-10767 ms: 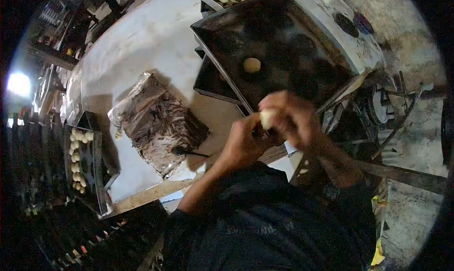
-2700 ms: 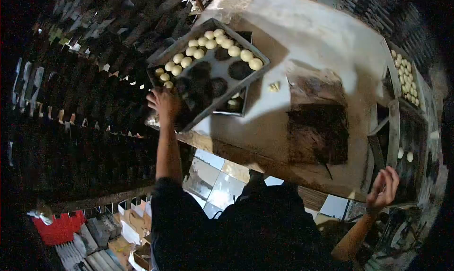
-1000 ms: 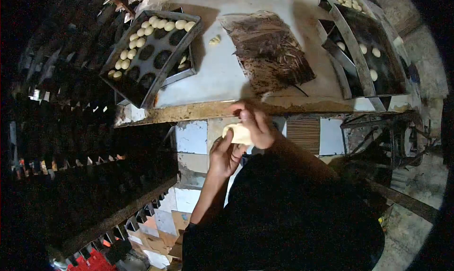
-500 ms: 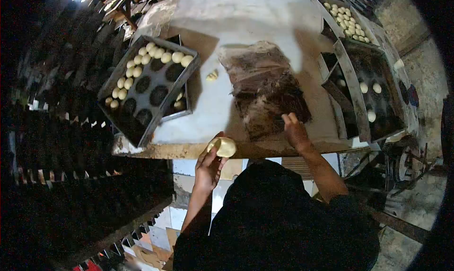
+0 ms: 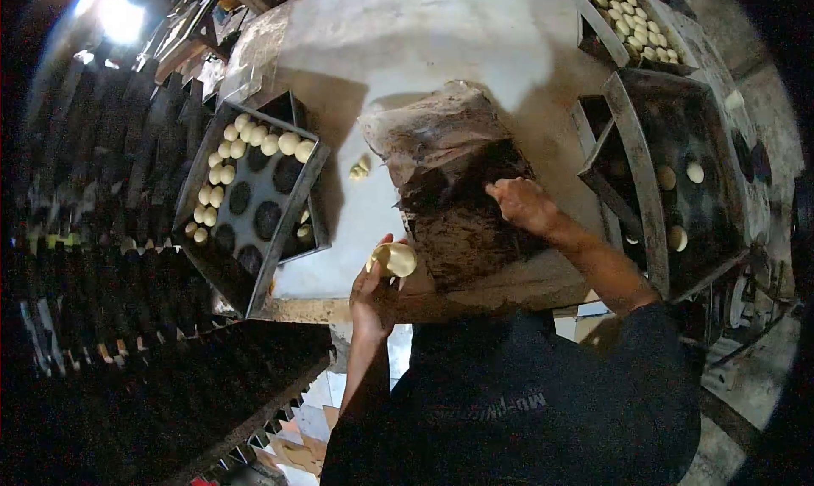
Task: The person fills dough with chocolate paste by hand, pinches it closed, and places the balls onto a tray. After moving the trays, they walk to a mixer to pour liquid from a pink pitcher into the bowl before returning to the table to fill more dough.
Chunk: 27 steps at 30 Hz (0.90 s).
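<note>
My left hand [image 5: 372,295] grips a pale piece of dough [image 5: 397,260], pressed into a hollow cup, near the front edge of the table. Over the right part of a dark brown slab of paste [image 5: 458,232] is my right hand [image 5: 521,205], its fingers closed and bent down towards the slab. Whatever they pinch, if anything, is hidden. The slab has a rough, smeared surface, paler at its far end. Small scraps of dough [image 5: 360,167] lie on the table just left of it.
At the left, a metal tray [image 5: 292,206] tilted on another one holds several dough balls [image 5: 269,144] along its sides. More trays stand on the right; one [image 5: 636,181] holds a few balls, another at the back holds many [image 5: 632,20]. Dark racks [image 5: 93,172] fill the far left.
My right hand has moved up and left over the slab, and its fingers are more curled. My left hand keeps the dough cup in nearly the same place. The view has shifted.
</note>
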### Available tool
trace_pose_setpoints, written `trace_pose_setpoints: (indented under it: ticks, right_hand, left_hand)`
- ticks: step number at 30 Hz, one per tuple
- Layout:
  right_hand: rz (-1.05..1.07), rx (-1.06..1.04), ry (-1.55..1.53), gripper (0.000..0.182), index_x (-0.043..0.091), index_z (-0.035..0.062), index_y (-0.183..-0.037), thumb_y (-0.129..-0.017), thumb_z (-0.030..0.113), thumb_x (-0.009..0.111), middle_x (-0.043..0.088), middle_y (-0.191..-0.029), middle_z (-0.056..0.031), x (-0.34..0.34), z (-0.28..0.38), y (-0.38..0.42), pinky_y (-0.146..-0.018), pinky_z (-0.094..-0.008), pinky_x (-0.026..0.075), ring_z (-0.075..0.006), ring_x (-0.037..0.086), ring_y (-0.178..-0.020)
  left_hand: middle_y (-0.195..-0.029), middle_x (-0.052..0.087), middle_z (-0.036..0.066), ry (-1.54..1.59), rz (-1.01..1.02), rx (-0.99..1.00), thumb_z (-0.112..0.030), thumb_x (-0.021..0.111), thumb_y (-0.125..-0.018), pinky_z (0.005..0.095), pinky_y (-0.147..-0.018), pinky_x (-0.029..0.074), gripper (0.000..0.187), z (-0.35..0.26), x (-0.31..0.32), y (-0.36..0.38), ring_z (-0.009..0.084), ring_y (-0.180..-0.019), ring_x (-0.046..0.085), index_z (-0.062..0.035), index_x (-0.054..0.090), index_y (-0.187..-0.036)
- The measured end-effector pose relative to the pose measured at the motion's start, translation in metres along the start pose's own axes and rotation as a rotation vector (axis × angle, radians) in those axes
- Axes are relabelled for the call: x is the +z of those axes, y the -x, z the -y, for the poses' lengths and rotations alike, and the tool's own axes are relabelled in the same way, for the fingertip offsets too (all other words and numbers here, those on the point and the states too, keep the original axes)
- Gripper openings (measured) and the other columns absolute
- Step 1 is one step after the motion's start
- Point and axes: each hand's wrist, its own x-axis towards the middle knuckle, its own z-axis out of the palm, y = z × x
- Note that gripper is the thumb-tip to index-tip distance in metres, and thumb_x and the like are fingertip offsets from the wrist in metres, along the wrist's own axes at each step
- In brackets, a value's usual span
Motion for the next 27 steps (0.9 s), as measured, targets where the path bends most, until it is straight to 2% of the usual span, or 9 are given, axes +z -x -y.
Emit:
trace_pose_setpoints:
  ticks: [3,6,7,11,14,18,21,24,27]
  right_hand:
    - [0.150,-0.330,-0.076,0.027,0.063,-0.0037,-0.109,-0.084,0.006,0.059,0.069,-0.094,-0.0168,-0.022,0.029,0.008,-0.075,-0.0312,0.055,-0.0237,0.068,-0.089]
    - [-0.073,-0.343,-0.256,0.025,0.064,-0.0039,-0.107,-0.084,0.001,0.056,0.068,-0.100,-0.0175,-0.012,0.047,0.030,-0.073,-0.0298,0.055,-0.0228,0.067,-0.094]
    - [-0.188,-0.568,-0.368,0.031,0.063,-0.0006,-0.113,-0.082,0.003,0.058,0.068,-0.093,-0.0161,0.001,0.044,0.033,-0.070,-0.0305,0.054,-0.0229,0.068,-0.084]
    - [-0.346,-0.473,0.054,0.043,0.058,0.0011,-0.122,-0.079,0.001,0.056,0.056,-0.079,-0.0111,0.014,0.081,0.077,-0.057,-0.0336,0.052,-0.0251,0.059,-0.062]
    - [-0.546,-0.433,0.272,0.041,0.059,0.0015,-0.121,-0.080,0.004,0.058,0.058,-0.084,-0.0118,0.034,0.078,0.095,-0.054,-0.0321,0.051,-0.0258,0.060,-0.065]
    - [-0.386,-0.081,0.391,0.039,0.060,0.0025,-0.119,-0.081,0.013,0.064,0.059,-0.091,-0.0135,0.055,0.058,0.124,-0.063,-0.0351,0.053,-0.0282,0.061,-0.075]
    - [-0.507,-0.105,0.489,0.028,0.066,-0.0001,-0.108,-0.084,0.015,0.067,0.058,-0.103,-0.0177,0.051,0.078,0.132,-0.076,-0.0387,0.053,-0.0310,0.061,-0.089]
    - [-0.537,-0.432,-0.102,0.027,0.066,-0.0048,-0.100,-0.085,0.017,0.067,0.057,-0.107,-0.0180,0.024,0.152,0.119,-0.072,-0.0363,0.055,-0.0260,0.063,-0.091]
    - [-0.388,-0.169,-0.907,0.027,0.065,-0.0085,-0.098,-0.086,0.016,0.067,0.057,-0.105,-0.0149,0.029,0.216,0.123,-0.067,-0.0317,0.055,-0.0195,0.063,-0.089]
  left_hand:
    - [-0.120,0.057,0.013,-0.106,-0.026,-0.035,-0.027,0.052,-0.095,0.0348,-0.094,0.044,0.048,0.010,-0.002,-0.025,0.0217,-0.111,0.054,0.0007,0.045,-0.133]
    - [-0.117,0.058,0.012,-0.284,-0.130,-0.080,-0.032,0.049,-0.097,0.0324,-0.090,0.045,0.047,0.028,0.019,-0.039,0.0201,-0.104,0.056,-0.0013,0.047,-0.132]
    - [-0.117,0.058,0.012,-0.262,-0.171,-0.115,-0.033,0.048,-0.097,0.0317,-0.089,0.046,0.047,0.037,0.024,-0.040,0.0197,-0.103,0.056,-0.0020,0.048,-0.132]
    - [-0.115,0.058,0.012,0.088,-0.095,-0.246,-0.033,0.047,-0.098,0.0295,-0.081,0.049,0.042,0.054,0.043,-0.048,0.0197,-0.096,0.058,-0.0031,0.051,-0.127]
    - [-0.113,0.059,0.011,0.167,-0.048,-0.286,-0.032,0.048,-0.098,0.0262,-0.073,0.050,0.039,0.060,0.032,-0.044,0.0186,-0.090,0.059,-0.0025,0.053,-0.123]
    - [-0.112,0.059,0.010,-0.088,-0.196,-0.285,-0.029,0.050,-0.097,0.0228,-0.066,0.051,0.038,0.045,0.006,-0.029,0.0180,-0.086,0.062,-0.0004,0.052,-0.122]
    - [-0.116,0.058,0.015,-0.079,-0.145,-0.071,-0.034,0.041,-0.099,0.0328,-0.084,0.051,0.046,0.028,0.021,-0.012,0.0228,-0.103,0.060,-0.0005,0.046,-0.130]
    - [-0.119,0.057,0.015,0.014,0.018,-0.040,-0.034,0.042,-0.098,0.0320,-0.085,0.051,0.047,0.021,0.030,0.012,0.0222,-0.106,0.058,0.0002,0.046,-0.131]
    - [-0.127,0.053,0.013,0.084,0.076,0.034,-0.036,0.045,-0.097,0.0354,-0.097,0.044,0.052,0.022,0.026,0.039,0.0232,-0.113,0.054,-0.0008,0.040,-0.136]
